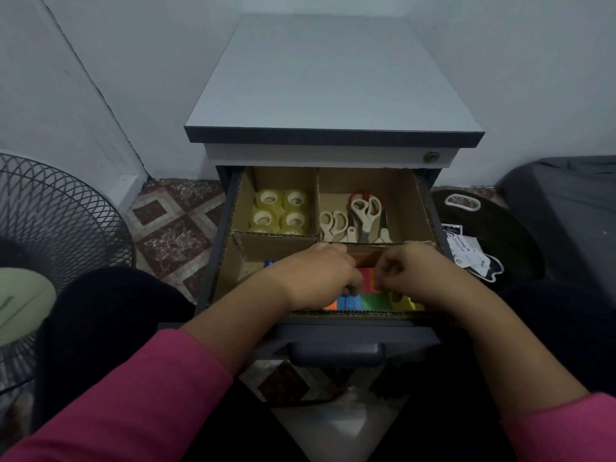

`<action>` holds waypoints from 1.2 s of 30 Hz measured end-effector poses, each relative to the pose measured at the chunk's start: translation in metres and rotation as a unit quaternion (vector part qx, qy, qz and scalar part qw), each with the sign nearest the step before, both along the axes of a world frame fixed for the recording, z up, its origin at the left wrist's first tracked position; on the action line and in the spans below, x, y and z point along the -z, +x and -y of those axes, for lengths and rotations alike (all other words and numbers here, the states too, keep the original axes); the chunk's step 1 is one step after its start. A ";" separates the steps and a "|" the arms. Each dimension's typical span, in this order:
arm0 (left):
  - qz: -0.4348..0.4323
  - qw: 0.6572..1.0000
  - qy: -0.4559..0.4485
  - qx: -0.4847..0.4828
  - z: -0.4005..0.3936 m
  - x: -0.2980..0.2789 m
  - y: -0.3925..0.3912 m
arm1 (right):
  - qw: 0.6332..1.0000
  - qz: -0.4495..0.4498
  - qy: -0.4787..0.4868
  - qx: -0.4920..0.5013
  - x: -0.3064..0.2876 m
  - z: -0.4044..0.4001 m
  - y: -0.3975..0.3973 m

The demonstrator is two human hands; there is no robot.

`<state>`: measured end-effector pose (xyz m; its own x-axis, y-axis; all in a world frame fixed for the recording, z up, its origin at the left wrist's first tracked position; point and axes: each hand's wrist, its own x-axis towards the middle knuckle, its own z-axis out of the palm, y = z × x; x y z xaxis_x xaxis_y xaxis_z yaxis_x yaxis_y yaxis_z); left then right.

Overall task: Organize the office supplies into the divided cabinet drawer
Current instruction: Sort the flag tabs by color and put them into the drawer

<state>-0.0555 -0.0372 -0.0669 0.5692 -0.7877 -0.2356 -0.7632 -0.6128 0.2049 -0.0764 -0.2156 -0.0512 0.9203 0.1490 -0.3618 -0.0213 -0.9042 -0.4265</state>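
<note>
Tiled floor (173,235), open drawer (333,331)

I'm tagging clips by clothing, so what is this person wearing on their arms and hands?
Both arms wear pink long sleeves, pushed up so the forearms are bare. The left hand and right hand are bare: no gloves, and no rings, watch or bracelets show. The sleeves look plain, with no print or markings visible.

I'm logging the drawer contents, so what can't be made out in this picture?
Head view:
- Colored blocks: both hands, left hand and right hand, cover most; count and grasp unclear.
- Scissors: blades hidden behind the cardboard divider.
- Papers right of the drawer: print too small.
</note>
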 end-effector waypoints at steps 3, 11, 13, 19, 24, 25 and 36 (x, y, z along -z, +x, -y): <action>-0.068 0.995 -0.053 -0.046 -0.004 0.001 0.001 | 0.993 -0.018 0.108 -0.040 -0.001 0.002 -0.001; -0.177 0.977 -0.077 -0.086 -0.017 -0.024 -0.009 | 0.953 -0.160 0.201 -0.163 -0.012 0.004 -0.015; -0.189 0.975 -0.067 -0.096 -0.021 -0.029 -0.013 | 0.955 -0.170 0.155 -0.187 -0.017 0.003 -0.018; -0.161 0.980 0.052 -0.100 -0.017 -0.038 -0.030 | 0.967 -0.141 0.035 -0.210 -0.027 -0.008 -0.028; -0.128 0.977 0.137 -0.105 -0.004 -0.042 -0.048 | 0.969 -0.135 0.029 -0.207 -0.026 -0.008 -0.031; -0.120 0.978 0.136 -0.099 -0.004 -0.041 -0.048 | 0.968 -0.132 0.028 -0.211 -0.025 -0.009 -0.032; -0.027 0.997 0.036 -0.057 -0.010 -0.039 -0.042 | 0.974 0.016 -0.010 -0.227 -0.019 -0.006 -0.032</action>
<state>-0.0979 -0.0275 -0.0283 0.6393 -0.6982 -0.3221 -0.6762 -0.7099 0.1967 -0.1083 -0.2094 -0.0320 0.7718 0.5371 -0.3402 0.3963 -0.8248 -0.4033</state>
